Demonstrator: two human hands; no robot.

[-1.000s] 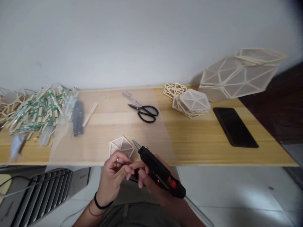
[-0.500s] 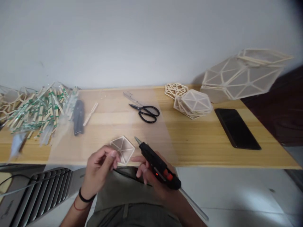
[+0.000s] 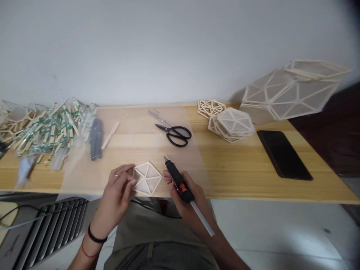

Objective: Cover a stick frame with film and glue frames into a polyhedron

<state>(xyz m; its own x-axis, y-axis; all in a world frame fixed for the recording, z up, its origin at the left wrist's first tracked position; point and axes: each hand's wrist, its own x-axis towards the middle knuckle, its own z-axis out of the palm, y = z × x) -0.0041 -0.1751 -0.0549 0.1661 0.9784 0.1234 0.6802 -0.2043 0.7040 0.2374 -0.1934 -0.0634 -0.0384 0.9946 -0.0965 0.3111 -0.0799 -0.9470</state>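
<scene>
A small hexagonal panel of wooden sticks [image 3: 146, 177] lies on a translucent sheet [image 3: 135, 150] near the front edge of the wooden table [image 3: 239, 165]. My left hand [image 3: 118, 193] pinches the panel's left edge with its fingertips. My right hand [image 3: 187, 198] grips a black glue gun [image 3: 177, 181] just right of the panel. The gun's nozzle points away from me and a glue stick sticks out of its back.
Black scissors [image 3: 176, 134] lie behind the panel. A stack of finished panels [image 3: 232, 123], a large faceted stick structure [image 3: 292, 92] and a black phone [image 3: 284, 153] are at the right. A pile of wrapped sticks [image 3: 45, 129] and a dark tool [image 3: 96, 138] are at the left.
Both hands rose from below the table edge to the tabletop. My left hand took hold of the panel's edge. The glue gun moved up and forward beside the panel.
</scene>
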